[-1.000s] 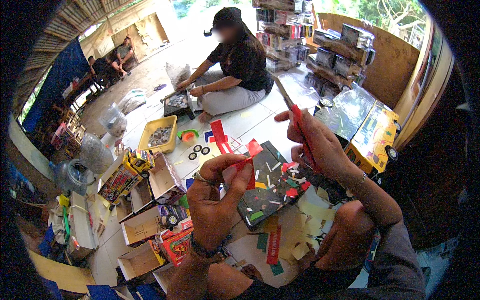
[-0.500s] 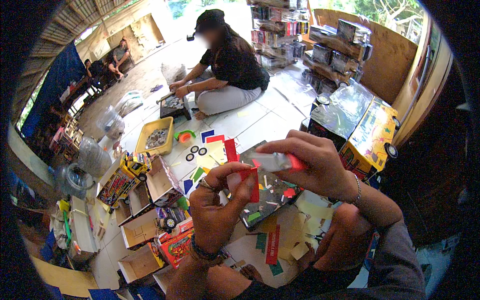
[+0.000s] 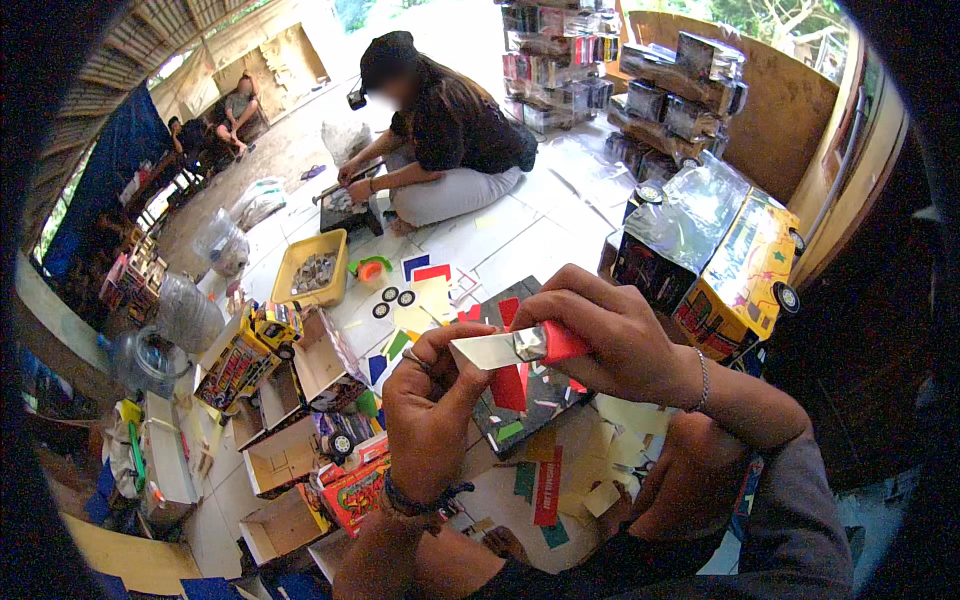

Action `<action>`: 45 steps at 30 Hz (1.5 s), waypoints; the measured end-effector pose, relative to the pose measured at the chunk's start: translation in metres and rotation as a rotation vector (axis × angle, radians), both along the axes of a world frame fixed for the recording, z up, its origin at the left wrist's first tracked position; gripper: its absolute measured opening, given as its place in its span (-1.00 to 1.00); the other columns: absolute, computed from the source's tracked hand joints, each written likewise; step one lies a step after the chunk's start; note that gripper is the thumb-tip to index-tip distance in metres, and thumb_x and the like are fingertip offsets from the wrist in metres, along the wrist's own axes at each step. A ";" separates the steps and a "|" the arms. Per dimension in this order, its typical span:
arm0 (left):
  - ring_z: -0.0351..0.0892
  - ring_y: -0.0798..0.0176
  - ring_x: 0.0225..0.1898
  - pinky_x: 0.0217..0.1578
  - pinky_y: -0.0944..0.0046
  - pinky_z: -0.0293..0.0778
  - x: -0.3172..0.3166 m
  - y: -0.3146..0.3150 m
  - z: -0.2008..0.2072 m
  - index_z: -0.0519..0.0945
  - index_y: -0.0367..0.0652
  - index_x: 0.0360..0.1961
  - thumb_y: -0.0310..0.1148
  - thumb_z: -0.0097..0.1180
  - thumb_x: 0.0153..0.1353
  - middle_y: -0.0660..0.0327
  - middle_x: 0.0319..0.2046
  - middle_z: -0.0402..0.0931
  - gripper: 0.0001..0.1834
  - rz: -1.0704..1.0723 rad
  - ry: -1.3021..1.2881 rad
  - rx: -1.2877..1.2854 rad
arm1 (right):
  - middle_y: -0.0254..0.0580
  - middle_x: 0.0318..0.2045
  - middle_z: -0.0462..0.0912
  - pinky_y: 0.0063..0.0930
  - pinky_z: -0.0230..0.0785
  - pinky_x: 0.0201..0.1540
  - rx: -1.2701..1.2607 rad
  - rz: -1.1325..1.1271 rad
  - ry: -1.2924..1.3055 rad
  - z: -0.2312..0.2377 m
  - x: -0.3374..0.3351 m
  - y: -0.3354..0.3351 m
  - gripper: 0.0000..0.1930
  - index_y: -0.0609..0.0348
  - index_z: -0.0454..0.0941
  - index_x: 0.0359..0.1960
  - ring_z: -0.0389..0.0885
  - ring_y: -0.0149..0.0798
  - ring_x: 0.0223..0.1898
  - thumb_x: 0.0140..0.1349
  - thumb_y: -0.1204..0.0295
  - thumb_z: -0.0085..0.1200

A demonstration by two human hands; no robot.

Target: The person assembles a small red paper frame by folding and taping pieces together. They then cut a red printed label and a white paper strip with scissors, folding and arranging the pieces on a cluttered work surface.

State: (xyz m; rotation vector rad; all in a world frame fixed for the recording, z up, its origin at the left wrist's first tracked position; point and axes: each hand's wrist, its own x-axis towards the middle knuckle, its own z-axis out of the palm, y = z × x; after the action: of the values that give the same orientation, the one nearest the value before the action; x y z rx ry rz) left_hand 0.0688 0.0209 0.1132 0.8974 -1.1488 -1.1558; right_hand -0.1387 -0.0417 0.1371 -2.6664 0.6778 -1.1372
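Note:
My right hand (image 3: 625,335) is closed around the red handle of a cutter knife (image 3: 495,349), whose wide blade points left. The blade tip is at the fingertips of my left hand (image 3: 430,425). Those fingers pinch a red strip (image 3: 510,388), partly hidden behind the blade. Beneath both hands lies a dark board (image 3: 550,418) with small coloured scraps on it, among them a green piece (image 3: 509,431). A longer red strip with lettering (image 3: 546,490) rests below the board.
Across from me a person (image 3: 440,130) sits working at a small low stand. A yellow tub (image 3: 312,268) holds small grey pieces. Toy trucks stand left (image 3: 245,355) and right (image 3: 740,270). Open boxes (image 3: 280,525), loose wheels (image 3: 389,295) and coloured sheets lie around.
The knife has turned, its blade now lying across the front of the red strip at my left fingertips. My right hand has shifted slightly left.

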 end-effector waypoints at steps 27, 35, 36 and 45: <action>0.61 0.48 -0.28 -0.29 0.45 0.54 -0.002 -0.020 -0.009 0.58 -0.16 0.00 -0.35 0.19 0.36 0.31 -0.23 0.65 -0.77 0.089 0.337 0.091 | -0.12 -0.28 0.70 -0.43 0.48 -0.11 0.218 -0.318 -0.447 -0.023 -0.015 -0.039 -0.87 0.22 0.54 -0.17 0.67 -0.29 -0.23 0.32 0.47 0.18; 0.67 0.36 -0.16 -0.14 0.28 0.65 0.009 -0.004 -0.002 0.51 -0.14 0.10 -0.35 0.06 0.43 0.24 -0.11 0.63 -0.73 -0.227 0.564 0.103 | 0.06 -0.35 0.67 -0.25 0.46 -0.28 0.401 -0.520 -0.198 -0.136 -0.039 -0.105 -0.82 0.19 0.53 -0.16 0.67 -0.02 -0.37 0.37 0.35 0.11; 0.67 0.36 -0.15 -0.13 0.28 0.66 0.010 -0.005 -0.002 0.50 -0.14 0.13 -0.36 0.05 0.43 0.23 -0.09 0.63 -0.71 -0.235 0.568 0.095 | 0.07 -0.34 0.67 -0.20 0.47 -0.25 0.415 -0.391 -0.159 -0.153 -0.040 -0.104 -0.82 0.18 0.53 -0.14 0.67 0.04 -0.33 0.34 0.35 0.12; 0.67 0.29 -0.05 -0.05 0.28 0.65 0.048 -0.025 -0.013 0.52 -0.12 0.18 -0.37 0.08 0.41 0.21 -0.03 0.65 -0.66 -0.121 0.714 0.038 | -0.03 -0.15 0.55 -0.02 0.53 -0.27 0.335 -0.135 0.466 -0.218 -0.027 -0.071 -0.77 0.04 0.37 0.00 0.63 0.14 -0.20 0.37 0.31 -0.02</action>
State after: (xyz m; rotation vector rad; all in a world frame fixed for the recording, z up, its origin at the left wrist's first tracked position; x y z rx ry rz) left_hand 0.1167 -0.0037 0.1002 0.3786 -0.5971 -1.4402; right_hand -0.1661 -0.1131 -0.0807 -2.6252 1.0296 -0.3660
